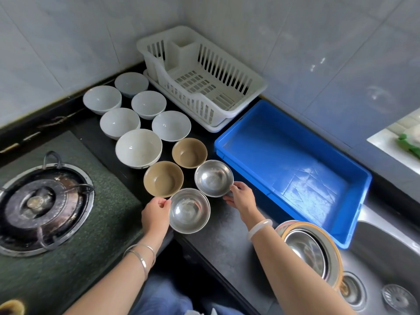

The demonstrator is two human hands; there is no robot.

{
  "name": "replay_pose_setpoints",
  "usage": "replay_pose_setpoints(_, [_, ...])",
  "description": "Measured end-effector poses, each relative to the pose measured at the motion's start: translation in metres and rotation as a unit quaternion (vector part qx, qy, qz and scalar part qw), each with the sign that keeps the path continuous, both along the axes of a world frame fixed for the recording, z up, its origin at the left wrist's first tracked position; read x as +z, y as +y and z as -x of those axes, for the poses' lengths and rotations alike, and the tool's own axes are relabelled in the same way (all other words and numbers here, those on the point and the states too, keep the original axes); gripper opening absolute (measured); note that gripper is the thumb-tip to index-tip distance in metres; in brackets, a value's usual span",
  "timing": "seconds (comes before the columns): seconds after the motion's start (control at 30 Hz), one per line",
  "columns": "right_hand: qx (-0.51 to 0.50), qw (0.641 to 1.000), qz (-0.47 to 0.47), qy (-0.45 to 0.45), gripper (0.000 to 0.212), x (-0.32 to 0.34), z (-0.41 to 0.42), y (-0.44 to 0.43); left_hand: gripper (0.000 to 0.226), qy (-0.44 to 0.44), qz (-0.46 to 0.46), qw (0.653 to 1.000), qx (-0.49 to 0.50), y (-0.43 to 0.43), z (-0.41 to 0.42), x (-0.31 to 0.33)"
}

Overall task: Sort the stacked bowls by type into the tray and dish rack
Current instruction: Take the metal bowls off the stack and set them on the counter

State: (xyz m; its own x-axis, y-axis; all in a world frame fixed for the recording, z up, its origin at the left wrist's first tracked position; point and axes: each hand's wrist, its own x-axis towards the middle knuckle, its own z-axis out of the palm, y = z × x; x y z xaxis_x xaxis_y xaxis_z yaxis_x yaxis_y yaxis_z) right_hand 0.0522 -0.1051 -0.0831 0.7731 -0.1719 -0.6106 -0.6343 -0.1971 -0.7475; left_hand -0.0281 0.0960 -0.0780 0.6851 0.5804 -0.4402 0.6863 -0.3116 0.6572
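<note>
1. Steel first: the left hand (156, 212) pinches the 9 o'clock rim of the near steel bowl (189, 210), fingers narrow. The right hand (241, 196) pinches the 4 o'clock rim of the far steel bowl (213, 178) likewise. Both bowls sit on the counter (218, 244).
2. Two brown bowls (163, 179) lie just beside, at 11 o'clock of the hands. Six white bowls (138, 147) lie beyond them.
3. Blue tray (284, 155) at 2 o'clock of the right hand and dish rack (227, 69) at 12 o'clock each hold nothing. More bowls are stacked in the sink (311, 248) at 5 o'clock.
4. Judgement: the step is lifting the steel pair.
   - Lift straight up to clear the brown bowls.
   - A rim pinch on smooth steel may slip, so keep the bowls level.
   - Nest them and keep one type per container.
</note>
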Motion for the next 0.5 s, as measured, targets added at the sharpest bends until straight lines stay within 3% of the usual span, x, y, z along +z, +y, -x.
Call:
replay_pose_setpoints(0.23, [0.014,1.0,-0.013,-0.006,0.026,0.01,0.011,-0.01,0.018,-0.014,-0.007,1.0,0.017,-0.001,0.007,0.01])
replay_pose_setpoints(0.5, [0.056,0.995,0.048,-0.071,0.025,0.043,0.039,-0.05,0.022,-0.07,-0.044,0.994,-0.072,-0.041,-0.001,0.037])
